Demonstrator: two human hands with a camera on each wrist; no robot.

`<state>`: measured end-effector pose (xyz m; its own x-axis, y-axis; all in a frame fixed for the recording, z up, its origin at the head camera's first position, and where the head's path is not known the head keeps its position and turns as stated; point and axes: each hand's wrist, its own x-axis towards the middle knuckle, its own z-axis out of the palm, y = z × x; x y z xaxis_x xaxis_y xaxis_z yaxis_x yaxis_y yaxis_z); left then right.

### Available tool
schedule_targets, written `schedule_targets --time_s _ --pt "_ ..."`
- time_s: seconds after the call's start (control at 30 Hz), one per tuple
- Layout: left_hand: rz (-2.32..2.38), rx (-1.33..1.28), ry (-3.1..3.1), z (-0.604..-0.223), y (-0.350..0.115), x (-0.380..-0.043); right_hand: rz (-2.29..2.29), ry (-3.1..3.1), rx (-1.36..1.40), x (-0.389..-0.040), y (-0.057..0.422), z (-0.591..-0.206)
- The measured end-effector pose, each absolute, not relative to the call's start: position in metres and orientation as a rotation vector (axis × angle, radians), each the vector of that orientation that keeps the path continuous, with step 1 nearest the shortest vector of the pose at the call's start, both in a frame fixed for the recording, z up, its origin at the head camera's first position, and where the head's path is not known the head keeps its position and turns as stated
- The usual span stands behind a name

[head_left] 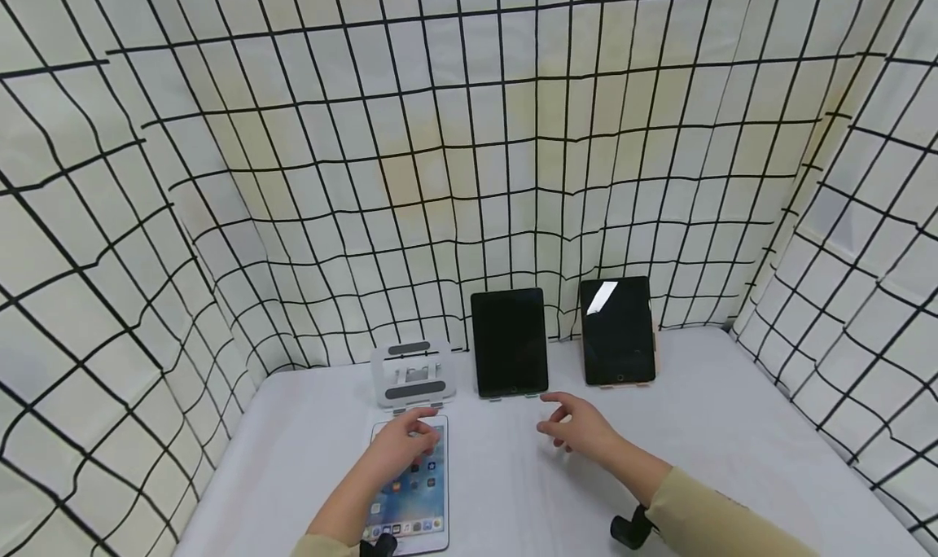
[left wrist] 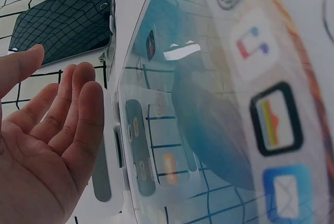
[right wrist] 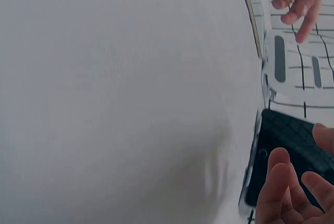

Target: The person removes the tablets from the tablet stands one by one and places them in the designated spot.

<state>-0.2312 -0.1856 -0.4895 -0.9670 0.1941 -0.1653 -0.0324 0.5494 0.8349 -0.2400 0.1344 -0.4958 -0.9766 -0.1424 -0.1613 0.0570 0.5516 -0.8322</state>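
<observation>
Two dark tablets (head_left: 510,343) (head_left: 619,333) lean back, apparently propped from behind; before a bare stand (head_left: 416,392), the lit tablet (head_left: 432,500) lies flat on the surface (head_left: 506,484) — left hand (head_left: 403,445) above it, right hand (head_left: 582,428) apart, both loose-fingered, empty.

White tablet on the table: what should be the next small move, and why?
Probably grip the white tablet by its edge with the left hand: it lies flat in front of the empty stand, and that hand is close and holds nothing.
</observation>
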Motion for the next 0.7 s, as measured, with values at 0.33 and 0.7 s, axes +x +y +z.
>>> schedule_targets --time_s 0.33,0.7 --pt "1.389 0.145 2.545 -0.487 -0.180 -0.238 -1.431 2.620 -0.028 -0.249 0.157 -0.494" --pt "1.416 0.148 2.597 -0.485 -0.167 -0.240 -1.408 2.673 -0.014 -0.253 0.163 -0.493"
